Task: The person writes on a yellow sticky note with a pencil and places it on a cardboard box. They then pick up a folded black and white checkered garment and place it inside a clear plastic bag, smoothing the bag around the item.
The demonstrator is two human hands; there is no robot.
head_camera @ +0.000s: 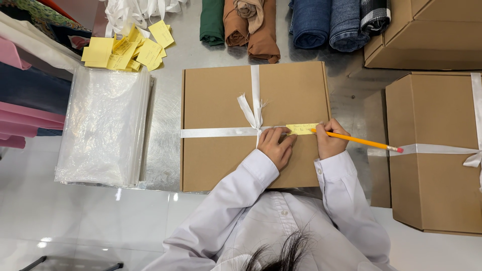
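A flat brown cardboard box (216, 95) tied with a white ribbon (211, 132) lies on the metal table in front of me. A small yellow paper slip (300, 128) rests on the ribbon right of the bow. My left hand (276, 144) presses fingertips on the slip's left end. My right hand (330, 139) grips a yellow pencil (359, 141) with a red eraser, its tip on the slip's right end. Both arms wear white sleeves.
A stack of clear plastic bags (103, 125) lies left of the box, with loose yellow slips (125, 49) behind it. Rolled fabrics (311, 22) line the far edge. A second ribboned box (434, 150) sits at the right; another carton (427, 35) stands behind it. Folded cloth (25, 90) lies far left.
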